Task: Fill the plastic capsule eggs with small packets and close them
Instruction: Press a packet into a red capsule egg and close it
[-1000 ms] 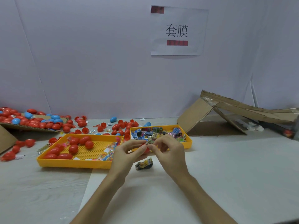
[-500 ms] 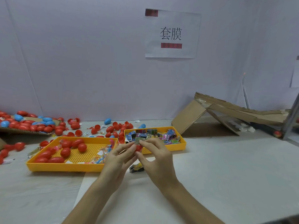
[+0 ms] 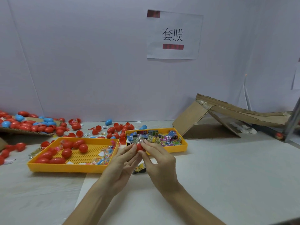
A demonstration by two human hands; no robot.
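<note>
Pinched in the grip of the left hand [image 3: 123,161] and right hand [image 3: 159,161] before the small tray [image 3: 170,149], the egg [image 3: 139,147] has had a packet [image 3: 140,140] lowered against its top; closing is judged outstanding.

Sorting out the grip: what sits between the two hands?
In the head view, a red egg sits between the fingertips of the left hand and right hand, a packet at its top. Below them a loose packet lies on the table.

- red egg [image 3: 139,147]: mostly covered by left hand [image 3: 121,164] and right hand [image 3: 159,164], seam not visible
- packet [image 3: 139,169] on table: half hidden behind right hand
- egg pile [image 3: 24,125]: cut off at left edge
</note>
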